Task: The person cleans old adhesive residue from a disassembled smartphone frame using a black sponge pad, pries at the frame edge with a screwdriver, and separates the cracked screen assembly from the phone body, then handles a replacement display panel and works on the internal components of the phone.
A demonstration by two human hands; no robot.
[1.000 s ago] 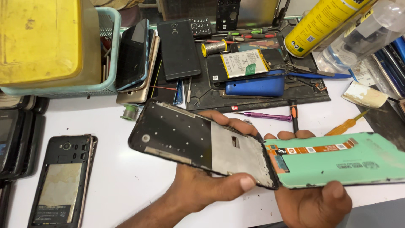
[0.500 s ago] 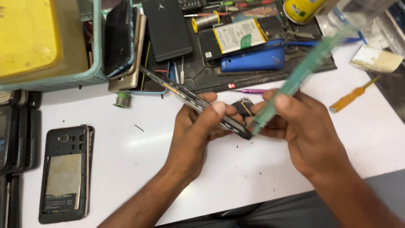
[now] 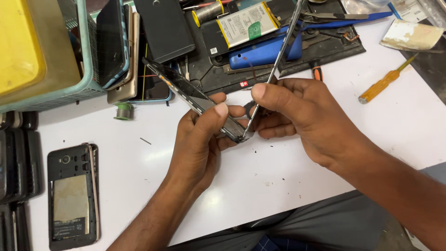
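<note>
From the head view, the left hand (image 3: pixel 202 139) grips the black phone frame (image 3: pixel 193 97) edge-on above the white surface (image 3: pixel 288 172), thumb pressed along its upper edge and fingers curled beneath its lower end. The right hand (image 3: pixel 302 116) pinches a thin panel (image 3: pixel 274 69), also seen edge-on, between thumb and fingers; the panel rises steeply toward the top of the view, and its lower end meets the frame's lower corner between the two hands. Behind them lies a dark work mat (image 3: pixel 325 46) carrying a phone battery (image 3: pixel 248 23) and a blue tool (image 3: pixel 265 51). An orange-handled screwdriver (image 3: pixel 385 83) lies to the right, well apart. To the left an opened phone (image 3: pixel 72 195) lies back up, and a teal basket (image 3: pixel 86 46) holds several handsets.
</note>
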